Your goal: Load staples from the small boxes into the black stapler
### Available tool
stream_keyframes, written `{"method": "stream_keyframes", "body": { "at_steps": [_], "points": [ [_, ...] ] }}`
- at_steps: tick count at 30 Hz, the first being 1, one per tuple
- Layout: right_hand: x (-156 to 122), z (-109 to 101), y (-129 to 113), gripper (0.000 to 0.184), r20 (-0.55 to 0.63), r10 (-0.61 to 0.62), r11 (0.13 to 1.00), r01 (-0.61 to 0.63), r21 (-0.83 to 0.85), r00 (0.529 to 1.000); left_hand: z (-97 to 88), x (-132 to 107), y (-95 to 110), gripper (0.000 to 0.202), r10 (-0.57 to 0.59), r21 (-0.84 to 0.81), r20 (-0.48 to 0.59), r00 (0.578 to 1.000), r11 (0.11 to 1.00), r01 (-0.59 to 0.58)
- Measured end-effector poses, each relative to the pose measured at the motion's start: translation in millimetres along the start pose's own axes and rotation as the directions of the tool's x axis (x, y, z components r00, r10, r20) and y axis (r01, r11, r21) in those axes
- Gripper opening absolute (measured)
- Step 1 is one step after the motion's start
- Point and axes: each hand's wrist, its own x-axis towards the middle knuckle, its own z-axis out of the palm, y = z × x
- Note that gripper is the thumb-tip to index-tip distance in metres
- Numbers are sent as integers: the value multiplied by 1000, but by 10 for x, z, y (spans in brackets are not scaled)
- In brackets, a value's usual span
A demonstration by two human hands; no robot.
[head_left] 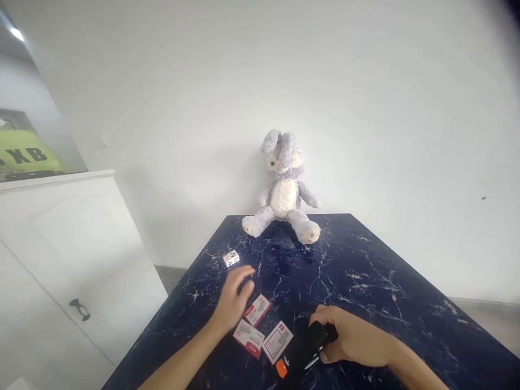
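Note:
My right hand [345,336] is wrapped round a black stapler [303,346] with an orange end, low over the near part of the table. Three red-and-white staple boxes lie close by: one box [278,342] beside the stapler, a second box [248,338] to its left, and a third box [257,310] just behind them. My left hand [235,298] reaches forward with its fingers apart and nothing visible in them. Just beyond its fingertips sits a smaller white box [231,259], apart from the hand.
A grey plush rabbit [283,189] sits against the wall at the far end of the dark blue marbled table [365,281]. To the left stands a white cabinet [73,260] with a dark handle, and something yellow-green [32,151] with black letters is on top.

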Motion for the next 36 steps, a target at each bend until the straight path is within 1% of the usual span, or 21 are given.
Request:
{"method": "stream_keyframes", "body": {
  "at_steps": [1, 2, 3, 5, 7, 8, 10, 13, 15, 16, 17, 19, 20, 22, 24, 27, 31, 36],
  "points": [
    [1, 1, 5, 19, 1, 2, 1000, -2, 1, 1000, -39, 141, -120, 34, -29, 120, -147, 989, 992, 47],
    [4, 3, 12, 18, -3, 1, 1000, -1, -1, 1000, -80, 290, -237, 33, -48, 156, -197, 979, 985, 80],
    [7, 7, 22, 18, -11, 0, 1000, 0, -3, 1000, -116, 434, -342, 33, -53, 171, -207, 977, 981, 89],
    [14, 16, 47, 19, -28, -7, 1000, 7, 2, 1000, -155, 653, -488, 31, -42, 191, -161, 986, 979, 73],
    [22, 22, 71, 20, -29, -25, 1000, 26, 14, 999, -137, 728, -527, 31, -10, 190, -68, 998, 982, 23],
    [26, 21, 80, 20, -21, -31, 999, 31, 18, 999, -115, 708, -507, 30, 15, 184, -19, 1000, 983, -12],
    [31, 15, 89, 21, -18, -29, 999, 30, 15, 999, -77, 578, -404, 30, 72, 167, 61, 996, 983, -82],
    [37, 6, 78, 18, -20, -3, 1000, 3, 13, 1000, -87, 274, -150, 35, 147, 116, 112, 983, 980, -160],
    [39, 11, 61, 16, -8, 6, 1000, -6, 22, 1000, -121, 77, 46, 39, 196, 0, 136, 971, 980, -198],
    [40, 16, 52, 15, -4, 10, 1000, -10, 22, 1000, -135, -9, 142, 40, 212, -46, 172, 962, 977, -207],
    [40, 22, 44, 14, -3, 14, 1000, -14, 17, 1000, -141, -84, 232, 40, 226, -74, 230, 947, 974, -214],
    [42, 33, 35, 12, -7, 26, 1000, -26, -3, 1000, -130, -201, 381, 38, 279, -78, 351, 894, 960, -269],
    [43, 38, 33, 11, -5, 33, 999, -33, -12, 999, -116, -242, 434, 41, 302, -64, 392, 869, 951, -302],
    [45, 44, 28, 11, 0, 49, 999, -49, -13, 999, -88, -293, 494, 48, 316, -34, 407, 857, 943, -332],
    [45, 51, 14, 10, 9, 54, 999, -54, 11, 999, -84, -309, 497, 51, 297, -4, 411, 862, 946, -324],
    [43, 61, -26, 10, 37, 27, 996, -30, 80, 999, -120, -297, 423, 47, 239, 51, 410, 880, 957, -284],
    [48, 72, -58, 13, 37, 11, 994, -15, 112, 999, -109, -269, 223, 47, 134, 125, 350, 927, 974, -188],
    [58, 78, -13, 15, 19, -2, 994, 0, 112, 1000, 3, -193, -38, 41, 60, 150, 277, 959, 983, -105]
  ]
}}
